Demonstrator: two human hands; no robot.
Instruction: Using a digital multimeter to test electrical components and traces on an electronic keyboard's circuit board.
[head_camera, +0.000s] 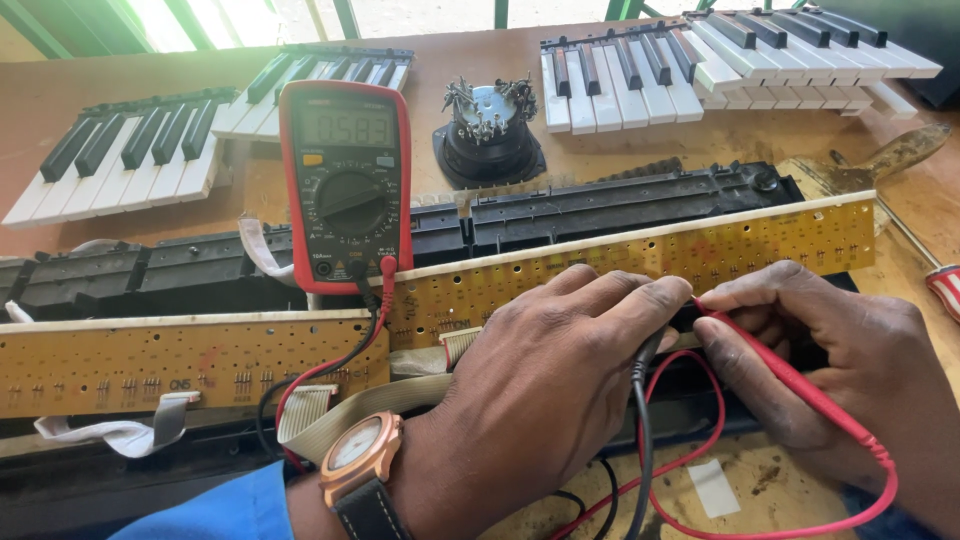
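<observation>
My left hand is curled around a black test probe, its tip hidden under my fingers at the lower edge of a long yellow circuit board. My right hand pinches a red test probe, whose tip meets the same spot by my left fingertips. Red and black leads run from both probes to a red multimeter that leans upright behind the boards with its display lit. A second yellow circuit board lies at the left, linked by a grey ribbon cable.
Loose sets of black and white piano keys lie at the back left and back right. A round black part with metal pins stands behind the meter. Long black plastic frames lie behind the boards. A screwdriver lies at the right edge.
</observation>
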